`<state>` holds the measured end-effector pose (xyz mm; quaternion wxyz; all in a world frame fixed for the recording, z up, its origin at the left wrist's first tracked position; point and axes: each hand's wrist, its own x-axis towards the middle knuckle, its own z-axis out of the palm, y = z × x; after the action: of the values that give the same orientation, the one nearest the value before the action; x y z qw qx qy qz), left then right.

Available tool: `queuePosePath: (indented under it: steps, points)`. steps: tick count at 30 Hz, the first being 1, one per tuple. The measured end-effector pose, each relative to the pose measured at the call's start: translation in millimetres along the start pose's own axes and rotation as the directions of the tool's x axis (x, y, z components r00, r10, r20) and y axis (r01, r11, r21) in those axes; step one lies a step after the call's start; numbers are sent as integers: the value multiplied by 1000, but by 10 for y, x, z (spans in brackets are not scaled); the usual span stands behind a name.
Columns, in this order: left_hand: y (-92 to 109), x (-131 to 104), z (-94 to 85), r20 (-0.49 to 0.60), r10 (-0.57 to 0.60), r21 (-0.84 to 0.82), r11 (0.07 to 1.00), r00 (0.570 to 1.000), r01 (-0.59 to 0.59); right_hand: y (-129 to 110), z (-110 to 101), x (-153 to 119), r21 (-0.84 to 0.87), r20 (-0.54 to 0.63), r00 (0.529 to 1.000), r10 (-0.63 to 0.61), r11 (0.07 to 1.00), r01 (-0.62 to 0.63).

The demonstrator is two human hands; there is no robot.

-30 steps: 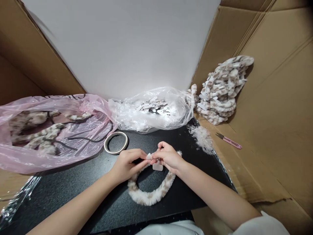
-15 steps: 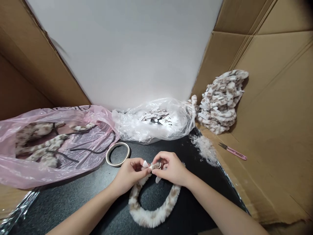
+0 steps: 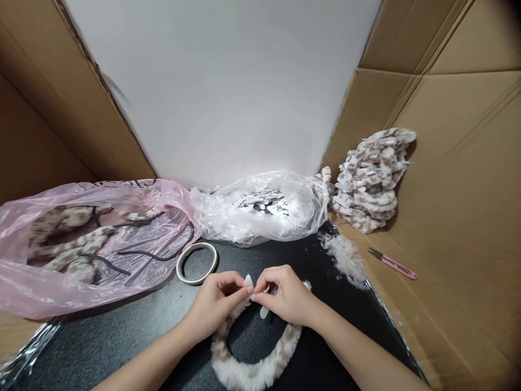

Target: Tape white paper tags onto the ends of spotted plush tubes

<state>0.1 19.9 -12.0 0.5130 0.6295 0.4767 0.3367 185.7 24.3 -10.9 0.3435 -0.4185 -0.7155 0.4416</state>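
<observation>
A fluffy white-and-brown fur loop [image 3: 252, 374] lies on the black table, with its far side up between my hands. My left hand [image 3: 215, 304] is closed in a pinch, and a small white pointed tab [image 3: 248, 281] sticks up from its fingertips. Against it, my right hand [image 3: 287, 296] pinches the same part of the loop from the right. Another white tab [image 3: 264, 313] hangs below the right fingers, near a small shiny curved bit. What exactly lies between the fingertips is mostly hidden.
A tape roll [image 3: 197, 263] lies beyond my left hand. Behind are a pink bag [image 3: 154, 282] of furry pieces and black cords, and a clear bag [image 3: 228, 225] of white cutouts. Rightward are fluff [image 3: 345, 258], pink thread snips [image 3: 393, 264] and a furry pile [image 3: 374, 179].
The whole view has shifted, so things appear slightly lower. My fingertips have come closer together, covering the bit of loop that showed between them. Both hands keep their pinch.
</observation>
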Motion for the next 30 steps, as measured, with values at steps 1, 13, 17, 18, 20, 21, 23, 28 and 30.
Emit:
queuePosePath:
  steps: [1, 13, 17, 18, 20, 21, 23, 28, 30]
  points:
    - [0, -10, -4, 6, 53, 66, 996, 999, -53, 11, 5, 2, 38, 10, 997, 72, 997, -72]
    - [10, -3, -53, 127, 223, 185, 952, 967, -244, 8, 18, 96, 570, 206, 821, 532, 617, -542]
    - [-4, -3, -45, 116, 152, 151, 974, 982, -168, 37, 7, 110, 600, 294, 782, 549, 531, -598]
    - [-8, -4, -41, 117, 132, 110, 983, 984, -145, 44, -6, 113, 595, 335, 767, 547, 508, -623]
    - [-14, -6, -29, 114, 92, 9, 996, 989, -93, 50, -37, 118, 575, 413, 728, 548, 463, -675]
    - [-15, -8, -23, 105, 75, -35, 997, 992, -71, 48, -53, 121, 566, 440, 709, 551, 443, -695]
    - [-12, -12, -11, 86, 56, -89, 995, 995, -49, 39, -76, 124, 568, 479, 684, 550, 399, -720]
    - [-20, -15, 7, 82, 34, -175, 984, 996, -19, 33, -84, 127, 604, 548, 654, 522, 294, -741]
    - [-33, -12, 10, 121, 15, -234, 972, 992, 14, 39, -84, 130, 606, 553, 649, 522, 282, -744]
